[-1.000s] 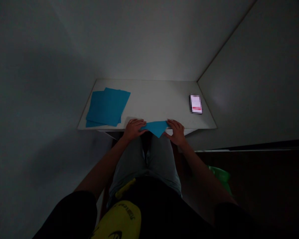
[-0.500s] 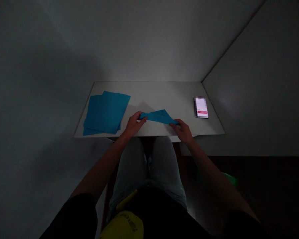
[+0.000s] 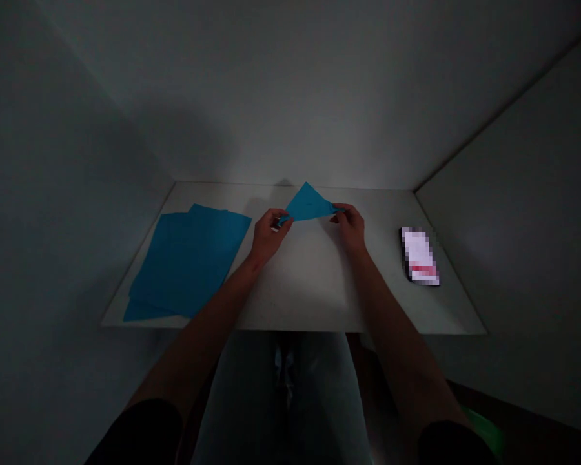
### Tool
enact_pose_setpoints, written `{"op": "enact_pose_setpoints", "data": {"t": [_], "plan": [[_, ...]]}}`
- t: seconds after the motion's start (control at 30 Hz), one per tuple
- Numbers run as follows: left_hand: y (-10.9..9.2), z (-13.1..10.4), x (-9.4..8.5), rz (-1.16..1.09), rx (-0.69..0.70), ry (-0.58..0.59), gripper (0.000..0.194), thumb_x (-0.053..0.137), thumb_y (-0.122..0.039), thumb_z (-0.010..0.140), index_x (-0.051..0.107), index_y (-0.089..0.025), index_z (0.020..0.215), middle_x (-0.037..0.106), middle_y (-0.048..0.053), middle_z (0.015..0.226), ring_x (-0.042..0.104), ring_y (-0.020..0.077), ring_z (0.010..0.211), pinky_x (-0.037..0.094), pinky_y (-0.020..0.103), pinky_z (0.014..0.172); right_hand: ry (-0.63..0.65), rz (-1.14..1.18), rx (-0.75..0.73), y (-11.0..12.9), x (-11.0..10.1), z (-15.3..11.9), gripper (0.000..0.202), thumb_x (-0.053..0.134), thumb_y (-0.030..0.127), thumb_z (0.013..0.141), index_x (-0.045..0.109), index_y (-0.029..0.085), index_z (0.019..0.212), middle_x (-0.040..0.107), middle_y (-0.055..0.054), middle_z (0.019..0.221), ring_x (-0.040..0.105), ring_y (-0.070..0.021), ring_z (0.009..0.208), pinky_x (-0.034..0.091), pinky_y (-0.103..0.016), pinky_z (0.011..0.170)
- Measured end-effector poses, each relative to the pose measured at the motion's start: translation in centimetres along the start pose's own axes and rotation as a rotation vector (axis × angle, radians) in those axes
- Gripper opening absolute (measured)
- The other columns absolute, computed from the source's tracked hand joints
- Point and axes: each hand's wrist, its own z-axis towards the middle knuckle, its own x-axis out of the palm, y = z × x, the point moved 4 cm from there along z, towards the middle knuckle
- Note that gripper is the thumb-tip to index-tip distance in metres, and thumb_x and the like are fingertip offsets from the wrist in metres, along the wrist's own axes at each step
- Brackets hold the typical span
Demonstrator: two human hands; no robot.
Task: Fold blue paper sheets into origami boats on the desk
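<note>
A folded piece of blue paper (image 3: 310, 203), roughly a triangle with its peak pointing away from me, is stretched between my hands above the white table. My left hand (image 3: 269, 234) pinches its left corner between thumb and fingers. At the right corner, my right hand (image 3: 349, 226) is closed on the paper in the same way. The fingers cover both corners, so the folds there are partly hidden.
Several blue sheets (image 3: 188, 258) lie in an uneven stack on the left of the white table (image 3: 300, 290). On the right lies a phone (image 3: 419, 257) with a lit, blurred screen. Walls enclose the table's back and sides.
My hands have lifted the folded paper away from me, toward the back of the table. It now shows a broader triangular face. My view has tilted and come closer to the table.
</note>
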Motion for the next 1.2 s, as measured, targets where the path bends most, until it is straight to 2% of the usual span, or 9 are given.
{"op": "enact_pose_setpoints", "data": {"t": [0.1, 0.27, 0.47, 0.67, 0.77, 0.93, 1.07, 1.2], "plan": [[1.0, 1.3, 0.5, 0.036, 0.015, 0.023, 0.036, 0.089, -0.042, 0.088, 0.071, -0.023, 0.114, 0.080, 0.005, 0.103, 0.074, 0.0164, 0.081, 0.059, 0.030, 0.072, 0.026, 0.004, 0.009, -1.5, -0.1, 0.8, 0.049, 0.084, 0.063, 0.087, 0.076, 0.029, 0.120, 0.074, -0.001, 0.089, 0.068, -0.0188, 0.077, 0.063, -0.038, 0.079], [2.2, 2.3, -0.4, 0.067, 0.058, -0.002, 0.028, 0.088, -0.042, 0.091, 0.075, -0.023, 0.108, 0.081, 0.005, 0.103, 0.074, 0.0163, 0.082, 0.060, 0.031, 0.078, 0.047, 0.024, 0.003, -2.4, -1.1, 1.4, 0.054, 0.089, 0.061, 0.085, 0.077, 0.031, 0.128, 0.076, -0.003, 0.098, 0.068, -0.0195, 0.081, 0.061, -0.038, 0.075], [3.4, 3.5, -1.3, -0.013, -0.068, -0.021, 0.027, 0.088, -0.040, 0.087, 0.076, -0.023, 0.104, 0.080, 0.003, 0.095, 0.072, 0.0143, 0.077, 0.059, 0.029, 0.074, 0.101, 0.023, 0.019, -2.1, -0.6, 1.6, 0.051, 0.091, 0.063, 0.082, 0.079, 0.031, 0.119, 0.077, -0.001, 0.100, 0.065, -0.0162, 0.076, 0.059, -0.033, 0.071], [3.2, 3.7, -0.9, -0.049, -0.013, 0.035, 0.019, 0.086, -0.036, 0.086, 0.076, -0.023, 0.098, 0.081, 0.003, 0.099, 0.075, 0.0161, 0.086, 0.059, 0.030, 0.081, 0.113, 0.030, -0.013, -1.5, -0.2, 1.6, 0.053, 0.093, 0.060, 0.080, 0.074, 0.032, 0.121, 0.077, -0.001, 0.102, 0.067, -0.0167, 0.078, 0.059, -0.033, 0.072], [3.1, 3.7, -0.9, -0.033, -0.007, 0.034, 0.018, 0.082, -0.039, 0.090, 0.074, -0.023, 0.093, 0.080, 0.003, 0.094, 0.074, 0.0164, 0.087, 0.058, 0.030, 0.080, 0.115, 0.003, -0.011, -1.2, 0.0, 1.4, 0.057, 0.093, 0.063, 0.079, 0.071, 0.032, 0.122, 0.075, -0.001, 0.101, 0.066, -0.0168, 0.077, 0.058, -0.033, 0.070], [1.8, 3.2, -1.0, 0.029, 0.056, 0.037, 0.025, 0.070, -0.046, 0.100, 0.066, -0.023, 0.091, 0.076, 0.001, 0.082, 0.072, 0.0158, 0.079, 0.050, 0.024, 0.063, 0.152, -0.058, 0.004, -1.2, 0.4, 1.1, 0.061, 0.088, 0.069, 0.082, 0.069, 0.031, 0.125, 0.072, -0.001, 0.097, 0.064, -0.0174, 0.075, 0.055, -0.032, 0.067], [0.8, 2.4, -0.4, 0.154, 0.122, 0.125, 0.019, 0.069, -0.040, 0.100, 0.060, -0.024, 0.095, 0.076, 0.000, 0.081, 0.072, 0.0158, 0.077, 0.050, 0.025, 0.063, 0.159, -0.044, -0.063, -1.4, 0.6, 1.1, 0.058, 0.081, 0.070, 0.088, 0.067, 0.032, 0.129, 0.074, -0.004, 0.106, 0.068, -0.0200, 0.084, 0.058, -0.035, 0.072], [0.4, 1.8, 0.5, 0.234, 0.158, 0.266, 0.013, 0.071, -0.032, 0.097, 0.060, -0.025, 0.096, 0.078, 0.000, 0.086, 0.073, 0.0161, 0.075, 0.050, 0.026, 0.065, 0.165, -0.127, -0.112, -0.7, 0.7, 0.7, 0.054, 0.077, 0.059, 0.093, 0.067, 0.032, 0.139, 0.076, -0.006, 0.113, 0.070, -0.0234, 0.091, 0.061, -0.039, 0.077]]}}
